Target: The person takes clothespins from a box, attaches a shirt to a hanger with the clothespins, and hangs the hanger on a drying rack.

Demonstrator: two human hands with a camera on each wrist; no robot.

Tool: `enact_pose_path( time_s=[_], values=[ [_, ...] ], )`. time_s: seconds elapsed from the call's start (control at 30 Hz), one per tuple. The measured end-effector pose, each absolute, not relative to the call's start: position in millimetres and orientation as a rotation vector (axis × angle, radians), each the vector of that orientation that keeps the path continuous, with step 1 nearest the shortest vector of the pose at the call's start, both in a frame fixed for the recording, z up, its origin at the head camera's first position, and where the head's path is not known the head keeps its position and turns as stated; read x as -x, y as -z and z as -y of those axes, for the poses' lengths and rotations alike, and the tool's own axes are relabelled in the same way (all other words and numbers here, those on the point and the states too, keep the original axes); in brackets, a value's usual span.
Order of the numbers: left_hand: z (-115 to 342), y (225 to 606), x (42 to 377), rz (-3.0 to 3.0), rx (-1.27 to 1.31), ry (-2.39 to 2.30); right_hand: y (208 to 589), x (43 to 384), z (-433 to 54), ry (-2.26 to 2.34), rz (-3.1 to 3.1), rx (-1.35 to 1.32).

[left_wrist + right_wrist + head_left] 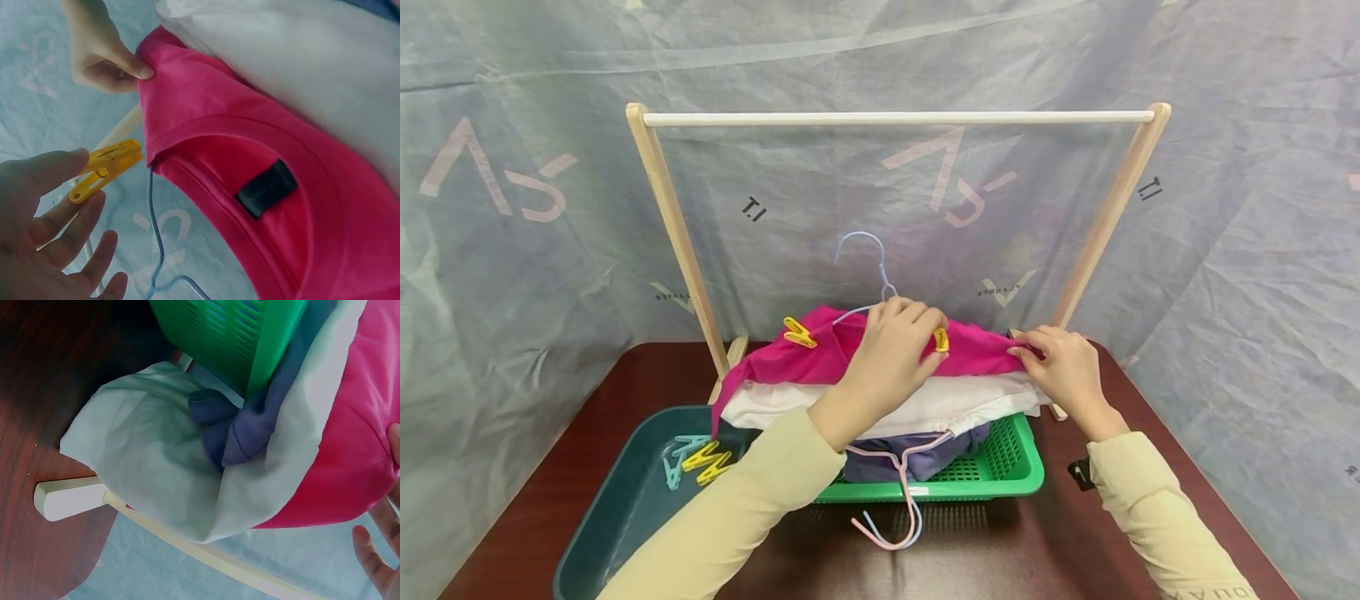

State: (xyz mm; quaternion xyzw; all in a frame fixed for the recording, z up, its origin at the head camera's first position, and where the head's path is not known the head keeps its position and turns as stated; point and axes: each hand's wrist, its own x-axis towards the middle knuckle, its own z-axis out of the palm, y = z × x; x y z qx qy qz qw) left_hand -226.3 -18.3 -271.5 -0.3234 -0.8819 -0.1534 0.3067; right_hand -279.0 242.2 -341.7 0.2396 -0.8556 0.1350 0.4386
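My left hand (887, 358) pinches a yellow clothespin (107, 169) between thumb and fingers, its jaws pointing at the neckline of a pink shirt (973, 346). The clothespin's tip is close to the shirt, with a small gap in the left wrist view. A blue wire hanger (883, 271) runs into the shirt's collar, its hook standing up. On the shirt's left side another yellow clothespin (800, 333) is clipped. My right hand (1063, 367) pinches the right shoulder or sleeve of the shirt between thumb and fingers. White cloth (917, 404) lies under the shirt.
A green basket (1033, 467) holds purple cloth (925, 458); pink and blue hanger hooks (913, 517) hang over its front. At left, a dark tray (617, 492) contains yellow and light-blue clothespins (703, 456). Behind stands a wooden rack with a white bar (895, 119).
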Motion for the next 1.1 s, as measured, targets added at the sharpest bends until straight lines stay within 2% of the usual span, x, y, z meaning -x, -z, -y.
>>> enact_pose_path(
  time_s=[0.53,1.1],
  values=[
    [-21.0,262.7,242.3,2.327,0.841,0.240,343.1,279.4,-246.2,-0.301,2.066,-0.607],
    [-38.0,266.4,255.7,2.275,0.848,0.056,344.9,279.2,-243.8,-0.323,2.031,-0.613]
  ],
)
